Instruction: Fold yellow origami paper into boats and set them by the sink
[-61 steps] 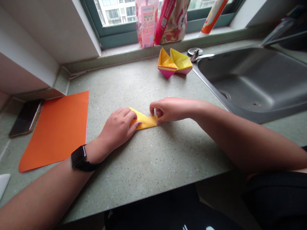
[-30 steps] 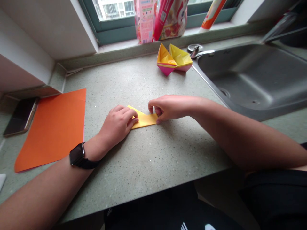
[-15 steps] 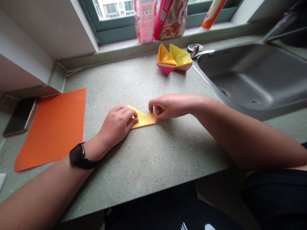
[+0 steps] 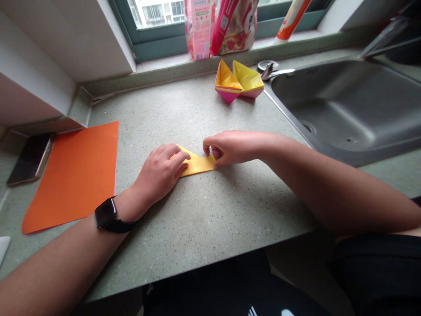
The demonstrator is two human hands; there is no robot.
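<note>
On the counter lies a strip of folded yellow paper (image 4: 199, 164), with a pointed flap rising along its back edge. My left hand (image 4: 163, 166), a black watch on its wrist, covers the left part of the paper, its fingers curled and thumb pressing on it. At the paper's right end my right hand (image 4: 226, 148) pinches the edge, thumb low and fingers bent inward. Further back stand two folded paper boats, an orange and magenta one (image 4: 228, 83) and a yellow and pink one (image 4: 248, 80), touching each other.
Orange paper sheets (image 4: 77, 175) lie on the left, beside a phone (image 4: 29, 159). A steel sink (image 4: 348, 109) with a small tap (image 4: 270, 71) takes up the right. Pink packages (image 4: 200, 30) and an orange-white tube (image 4: 291, 22) stand on the windowsill.
My left hand has shifted slightly on the yellow paper, and a sliver of yellow now shows at its left side. My right hand keeps nearly the same place at the right end.
</note>
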